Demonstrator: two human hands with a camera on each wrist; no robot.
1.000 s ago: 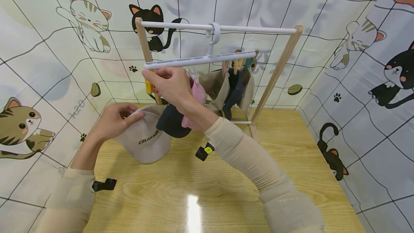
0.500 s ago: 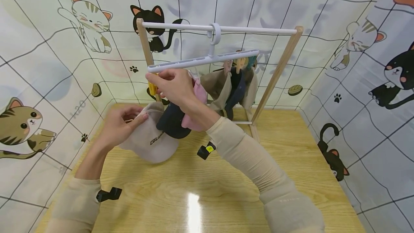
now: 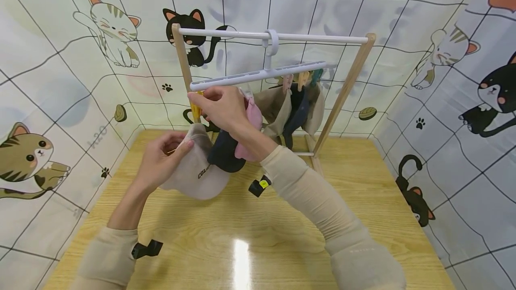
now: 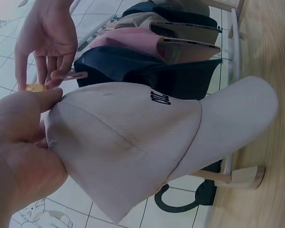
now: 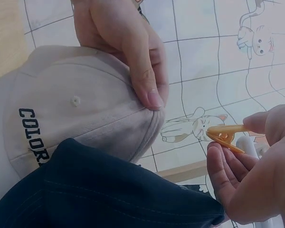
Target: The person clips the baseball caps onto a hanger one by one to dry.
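My left hand (image 3: 163, 160) pinches the crown edge of a pale beige baseball cap (image 3: 193, 171), its brim pointing down. Black lettering on the cap's front is partly covered by a dark navy cap (image 3: 226, 153) in the head view. Up at the left end of a white hanger (image 3: 258, 75), my right hand (image 3: 225, 107) pinches a yellow clothespin (image 5: 225, 134) between thumb and fingers. A small gap separates the beige cap's pinched edge from the clothespin in the right wrist view. Beside the navy cap hangs a pink cap (image 3: 253, 117), partly behind my right wrist.
A wooden rack with a white top bar (image 3: 322, 38) carries the hanger, which slants down to the left. More caps (image 3: 300, 111) hang at its right half from pink, yellow and teal clothespins (image 3: 316, 76). Cat-printed cloth (image 3: 427, 102) surrounds the wooden table (image 3: 306, 236).
My left hand has carried the beige cap right and slightly up, closer to the clothespin. The right hand and the hanger's left end have shifted a little right and down.
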